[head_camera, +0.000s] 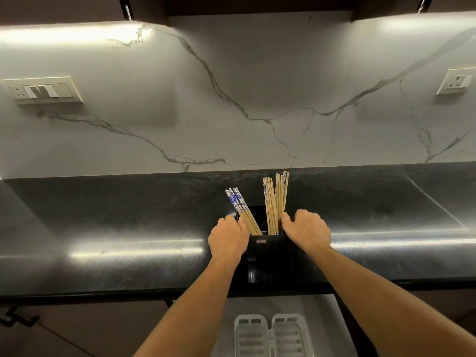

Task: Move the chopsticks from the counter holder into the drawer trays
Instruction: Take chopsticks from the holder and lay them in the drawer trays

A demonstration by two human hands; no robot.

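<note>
A black holder (268,249) stands on the dark counter near its front edge. A bunch of blue-and-white topped chopsticks (240,210) leans left in it. A second bunch of plain wooden chopsticks (275,202) stands upright on the right side. My left hand (228,238) grips the holder's left rim beside the leaning bunch. My right hand (307,231) curls over the right rim, its fingertips touching the upright bunch. Below the counter an open drawer (327,328) holds two white slotted trays (271,334), side by side.
The glossy dark counter (128,240) runs left and right. A marble backsplash rises behind it, with a switch plate (42,90) at the left and a socket (457,82) at the right. Dark cabinet fronts flank the drawer.
</note>
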